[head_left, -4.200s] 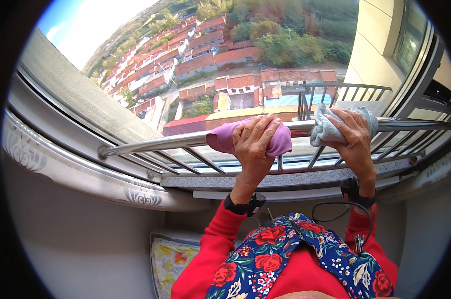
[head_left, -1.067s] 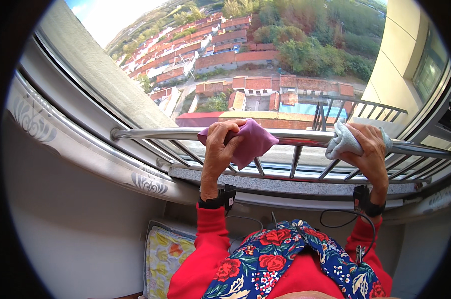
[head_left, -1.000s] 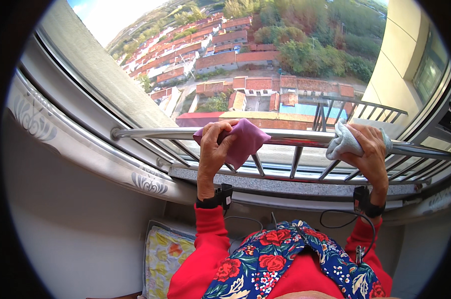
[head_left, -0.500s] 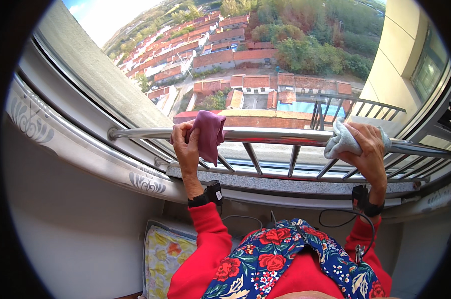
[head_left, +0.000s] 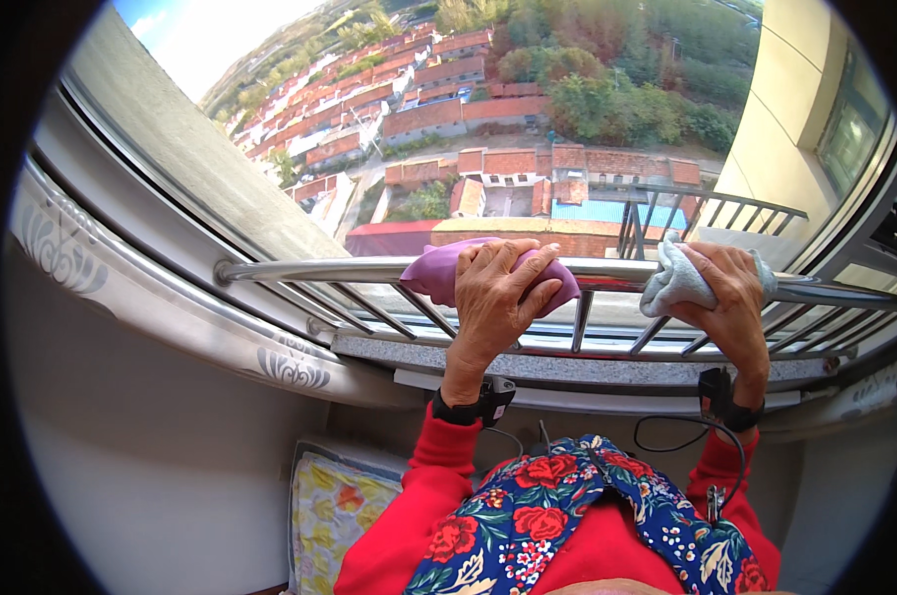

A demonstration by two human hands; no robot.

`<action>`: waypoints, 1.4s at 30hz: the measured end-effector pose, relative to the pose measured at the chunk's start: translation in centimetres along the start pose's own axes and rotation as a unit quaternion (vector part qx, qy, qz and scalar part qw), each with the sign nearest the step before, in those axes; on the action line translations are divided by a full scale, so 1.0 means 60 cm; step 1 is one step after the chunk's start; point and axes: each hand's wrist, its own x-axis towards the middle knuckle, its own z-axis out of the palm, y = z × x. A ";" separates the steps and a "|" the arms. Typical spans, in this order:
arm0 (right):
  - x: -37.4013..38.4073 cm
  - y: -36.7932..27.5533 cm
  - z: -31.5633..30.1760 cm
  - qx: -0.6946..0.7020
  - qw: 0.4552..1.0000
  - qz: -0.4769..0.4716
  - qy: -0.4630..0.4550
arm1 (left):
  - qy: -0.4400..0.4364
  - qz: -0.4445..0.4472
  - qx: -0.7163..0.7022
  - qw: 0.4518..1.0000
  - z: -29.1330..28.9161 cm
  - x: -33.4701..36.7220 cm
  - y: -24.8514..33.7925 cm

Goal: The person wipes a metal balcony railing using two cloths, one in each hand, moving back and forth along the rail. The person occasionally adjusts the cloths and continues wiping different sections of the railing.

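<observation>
A shiny metal railing (head_left: 354, 270) runs across in front of me at the window. My left hand (head_left: 500, 288) is wrapped over a purple cloth (head_left: 430, 273), pressing it onto the top rail near the middle. Farther right, my right hand (head_left: 731, 288) grips a folded pale grey-green cloth (head_left: 678, 280) against the same rail. Both cloths lie over the bar, and the palms and the cloth under them are hidden. Black straps with small dark boxes sit on both wrists.
Below the rail are slanting metal bars (head_left: 581, 322) and a speckled stone sill (head_left: 438, 355). A patterned white curved ledge (head_left: 185, 317) lies at left. A yellow floral pad (head_left: 334, 506) rests low at left. A thin black cable (head_left: 657, 448) loops by my right wrist. Red-roofed houses stand far below outside.
My left hand has slid right along the rail with the purple cloth, turning from a side grip to lying over the top. My right hand and its cloth have barely moved.
</observation>
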 end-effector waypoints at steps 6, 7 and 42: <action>0.005 -0.005 -0.008 0.020 1.000 -0.001 -0.014 | 0.026 -0.018 0.022 0.999 0.013 0.005 0.006; 0.009 -0.009 -0.006 0.025 1.000 -0.003 -0.007 | 0.032 -0.021 0.024 0.999 0.016 0.006 0.006; 0.056 -0.230 -0.101 0.559 0.708 -0.408 0.140 | -0.050 -0.023 -0.036 0.998 -0.005 0.013 0.010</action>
